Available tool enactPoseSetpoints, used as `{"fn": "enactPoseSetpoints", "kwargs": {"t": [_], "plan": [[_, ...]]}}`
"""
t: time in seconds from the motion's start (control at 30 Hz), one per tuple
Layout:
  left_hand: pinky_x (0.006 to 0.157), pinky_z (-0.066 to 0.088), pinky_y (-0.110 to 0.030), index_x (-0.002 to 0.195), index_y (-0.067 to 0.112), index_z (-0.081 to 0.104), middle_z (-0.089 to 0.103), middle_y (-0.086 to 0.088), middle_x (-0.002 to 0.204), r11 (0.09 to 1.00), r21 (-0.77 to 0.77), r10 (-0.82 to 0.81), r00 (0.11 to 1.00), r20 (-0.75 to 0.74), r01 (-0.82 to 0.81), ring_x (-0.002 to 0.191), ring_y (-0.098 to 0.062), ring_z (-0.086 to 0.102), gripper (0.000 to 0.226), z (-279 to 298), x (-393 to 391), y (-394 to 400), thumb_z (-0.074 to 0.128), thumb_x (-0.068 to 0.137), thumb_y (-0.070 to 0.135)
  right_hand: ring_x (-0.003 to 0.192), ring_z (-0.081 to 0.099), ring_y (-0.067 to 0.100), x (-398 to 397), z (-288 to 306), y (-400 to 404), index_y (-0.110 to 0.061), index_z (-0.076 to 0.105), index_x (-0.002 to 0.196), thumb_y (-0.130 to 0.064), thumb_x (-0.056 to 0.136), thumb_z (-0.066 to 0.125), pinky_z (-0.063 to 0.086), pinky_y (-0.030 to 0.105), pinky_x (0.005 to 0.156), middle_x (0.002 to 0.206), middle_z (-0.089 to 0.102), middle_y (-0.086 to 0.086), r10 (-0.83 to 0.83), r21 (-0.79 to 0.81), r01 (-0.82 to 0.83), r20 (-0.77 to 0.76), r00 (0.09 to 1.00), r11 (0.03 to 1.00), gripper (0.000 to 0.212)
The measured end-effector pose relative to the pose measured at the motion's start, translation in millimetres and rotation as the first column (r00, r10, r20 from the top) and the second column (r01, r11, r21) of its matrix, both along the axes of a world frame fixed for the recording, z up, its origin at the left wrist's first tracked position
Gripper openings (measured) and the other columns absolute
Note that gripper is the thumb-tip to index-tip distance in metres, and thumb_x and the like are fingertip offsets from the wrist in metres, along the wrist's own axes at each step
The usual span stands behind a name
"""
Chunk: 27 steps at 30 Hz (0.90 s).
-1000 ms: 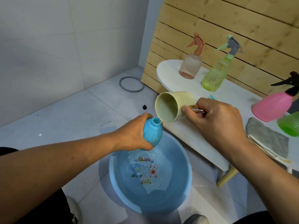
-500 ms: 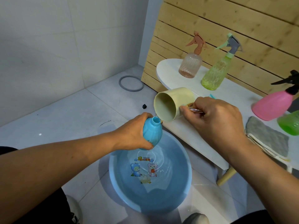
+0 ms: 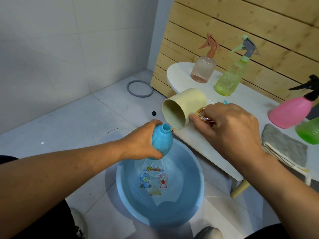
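over the basin point(image 3: 198, 178), cup point(image 3: 185, 107) lip touches bottle point(image 3: 161, 142) mouth.

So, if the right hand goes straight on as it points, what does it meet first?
Probably the blue bottle in the left hand: the cup in the right hand sits by its mouth; depth unclear.

One view, worn on the person's head. Faces forward and steeply down, close over the left hand point(image 3: 143, 143) and right hand point(image 3: 230, 129). Round light-blue plastic basin point(image 3: 195, 187) low centre; white oval table point(image 3: 255, 100) right; pale wooden slat wall point(image 3: 224, 28) behind.
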State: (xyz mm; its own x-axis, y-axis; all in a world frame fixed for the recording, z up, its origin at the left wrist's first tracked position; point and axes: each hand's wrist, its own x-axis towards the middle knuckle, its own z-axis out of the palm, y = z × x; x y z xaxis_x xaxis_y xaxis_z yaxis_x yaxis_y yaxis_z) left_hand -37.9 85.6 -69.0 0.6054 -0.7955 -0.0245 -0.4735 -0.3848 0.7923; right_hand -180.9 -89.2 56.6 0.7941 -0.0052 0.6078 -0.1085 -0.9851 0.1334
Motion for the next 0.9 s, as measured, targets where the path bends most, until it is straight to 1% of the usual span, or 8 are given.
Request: {"fn": "enactPoseSetpoints", "kwargs": {"t": [0.17, 0.37, 0.47, 0.57, 0.63, 0.7, 0.77, 0.9], "plan": [[0.073, 0.054, -0.020, 0.137, 0.034, 0.038, 0.053, 0.012, 0.120, 1.000, -0.008, 0.002, 1.000, -0.001, -0.002, 0.101, -0.007, 0.059, 0.093, 0, 0, -1, 0.094, 0.063, 0.032, 0.063, 0.048, 0.025, -1, -2, -1, -0.021, 0.052, 0.069, -0.049, 0.100, 0.055, 0.034, 0.031, 0.049, 0.065, 0.054, -0.001, 0.043, -0.073, -0.042, 0.003, 0.999, 0.996, 0.042], [0.072, 0.053, -0.017, 0.136, 0.035, 0.038, 0.053, 0.014, 0.118, 1.000, -0.008, 0.001, 1.000, 0.000, -0.001, 0.101, -0.006, 0.059, 0.091, 1, 0, -2, 0.094, 0.064, 0.033, 0.063, 0.048, 0.026, -4, -3, 0, -0.020, 0.057, 0.073, -0.049, 0.103, 0.049, 0.023, 0.028, 0.053, 0.070, 0.060, 0.001, 0.074, -0.196, -0.069, 0.018, 0.997, 0.978, 0.042], [0.070, 0.052, -0.017, 0.134, 0.036, 0.037, 0.053, 0.015, 0.115, 1.000, -0.007, 0.002, 1.000, -0.009, -0.002, 0.100, -0.006, 0.059, 0.090, 2, 0, -2, 0.095, 0.064, 0.033, 0.062, 0.048, 0.026, -4, -4, 1, -0.020, 0.057, 0.073, -0.048, 0.103, 0.050, 0.024, 0.028, 0.052, 0.069, 0.059, 0.001, 0.101, -0.190, -0.095, 0.022, 0.995, 0.977, 0.042], [0.069, 0.050, -0.016, 0.132, 0.038, 0.037, 0.054, 0.017, 0.114, 1.000, -0.015, 0.008, 1.000, -0.028, -0.009, 0.099, -0.006, 0.060, 0.090, 2, 0, -2, 0.094, 0.064, 0.032, 0.062, 0.047, 0.024, -3, -3, 3, -0.021, 0.054, 0.069, -0.049, 0.102, 0.052, 0.032, 0.031, 0.049, 0.065, 0.055, -0.003, 0.078, -0.067, -0.078, 0.003, 0.997, 0.995, 0.043], [0.069, 0.051, -0.017, 0.134, 0.037, 0.037, 0.054, 0.017, 0.114, 0.999, -0.025, 0.023, 0.999, -0.048, -0.024, 0.099, -0.007, 0.061, 0.090, 3, 1, -1, 0.094, 0.064, 0.031, 0.059, 0.042, 0.021, -2, -2, 6, -0.025, 0.042, 0.066, -0.052, 0.098, 0.054, 0.029, 0.032, 0.050, 0.059, 0.042, -0.009, 0.006, 0.147, -0.003, -0.020, 1.000, 0.989, 0.045], [0.070, 0.051, -0.016, 0.136, 0.036, 0.036, 0.054, 0.018, 0.116, 0.998, -0.034, 0.041, 0.996, -0.073, -0.044, 0.101, -0.007, 0.060, 0.092, 2, 1, 1, 0.094, 0.065, 0.030, 0.056, 0.039, 0.017, 4, -3, 2, -0.023, 0.038, 0.063, -0.055, 0.097, 0.055, 0.029, 0.034, 0.051, 0.054, 0.039, -0.009, -0.058, 0.456, 0.103, -0.112, 0.992, 0.884, 0.050], [0.069, 0.050, -0.013, 0.138, 0.037, 0.035, 0.052, 0.020, 0.116, 0.997, -0.043, 0.059, 0.993, -0.100, -0.064, 0.102, -0.006, 0.059, 0.094, 1, 2, 2, 0.094, 0.065, 0.029, 0.056, 0.041, 0.015, 14, -6, -10, -0.018, 0.046, 0.064, -0.056, 0.097, 0.054, 0.032, 0.035, 0.054, 0.053, 0.042, -0.007, -0.089, 0.681, 0.216, -0.217, 0.972, 0.699, 0.051], [0.067, 0.048, -0.011, 0.135, 0.038, 0.039, 0.054, 0.019, 0.116, 0.994, -0.046, 0.094, 0.984, -0.151, -0.102, 0.101, -0.004, 0.059, 0.091, -1, 6, 4, 0.095, 0.065, 0.025, 0.058, 0.040, 0.015, 43, -32, -39, -0.015, 0.059, 0.075, -0.048, 0.102, 0.050, 0.032, 0.029, 0.055, 0.064, 0.048, -0.001, -0.071, 0.758, 0.446, -0.473, 0.878, 0.475, 0.044]]}}
